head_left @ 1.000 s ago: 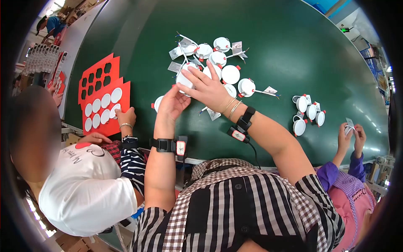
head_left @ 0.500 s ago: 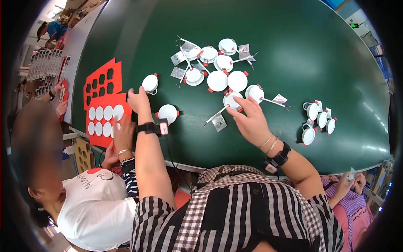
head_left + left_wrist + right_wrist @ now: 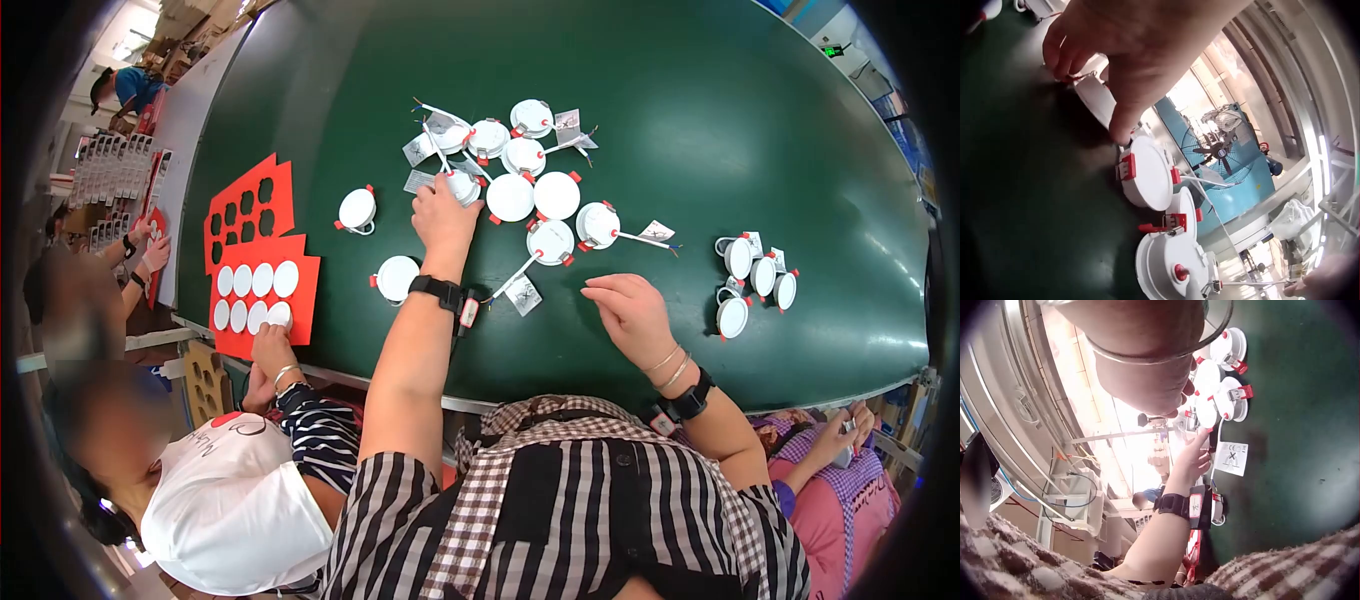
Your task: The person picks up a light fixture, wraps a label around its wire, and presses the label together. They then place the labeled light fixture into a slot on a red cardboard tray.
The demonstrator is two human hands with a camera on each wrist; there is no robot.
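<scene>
My left hand (image 3: 445, 222) is at a round white downlight (image 3: 463, 186) on the left side of the cluster. Its fingers and thumb reach down around the light's edge; in the left wrist view the hand (image 3: 1129, 47) partly hides this light (image 3: 1096, 99). Low over the table's near side is my right hand (image 3: 635, 318), fingers loosely bent and holding nothing. Ahead of it are a downlight with a cable and paper tag (image 3: 550, 242) and another downlight (image 3: 597, 225). Two face-up downlights, one white disc (image 3: 510, 197) and its neighbour (image 3: 557, 195), lie between.
Left of the cluster lie two separate downlights, an upper one (image 3: 357, 208) and a lower one (image 3: 397, 279). A person's hand (image 3: 272, 350) works at a red sheet (image 3: 311, 300) of white discs. A smaller group of downlights (image 3: 738, 258) lies right, near another person (image 3: 835, 470).
My hands were together at one downlight, then parted. The left set a downlight down at the left, then moved right to another in the cluster. The right drew back toward me.
</scene>
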